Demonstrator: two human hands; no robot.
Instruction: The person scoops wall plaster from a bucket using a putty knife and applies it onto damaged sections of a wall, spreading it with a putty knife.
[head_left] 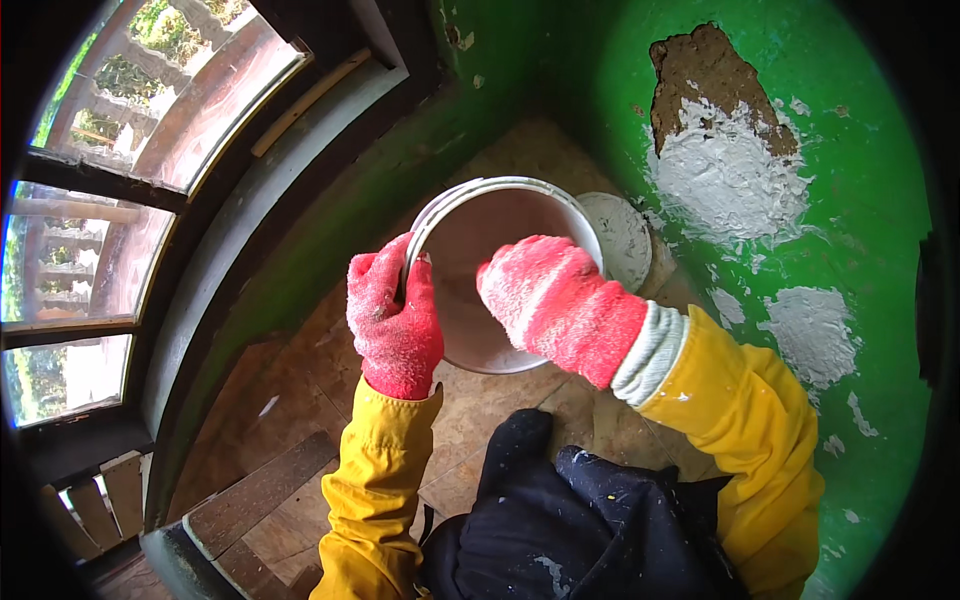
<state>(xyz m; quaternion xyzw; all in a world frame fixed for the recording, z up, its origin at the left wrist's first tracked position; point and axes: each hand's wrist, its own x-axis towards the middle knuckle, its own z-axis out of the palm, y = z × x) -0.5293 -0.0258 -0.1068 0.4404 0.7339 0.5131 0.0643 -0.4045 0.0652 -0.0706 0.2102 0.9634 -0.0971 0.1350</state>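
A round white bucket point(478, 228) is tilted in front of me, its mouth facing me and a brownish-pink inside showing. My left hand point(395, 325), in a red glove, grips the left side of its rim, with the thumb apart from the fingers. My right hand point(565, 305), gloved in red with a pale cuff, is closed in a fist over the mouth of the bucket. Whatever it holds, if anything, is hidden by the glove. Behind the bucket's right side is a round lid-like disc point(622, 238) smeared with white paste.
The green wall point(860, 180) on the right has a rough white patch point(730, 185) under exposed brown material, and a smaller white patch point(812, 335) below. A window point(90, 245) in a dark frame curves along the left. Wooden boards point(262, 490) lie on the tiled floor point(450, 470).
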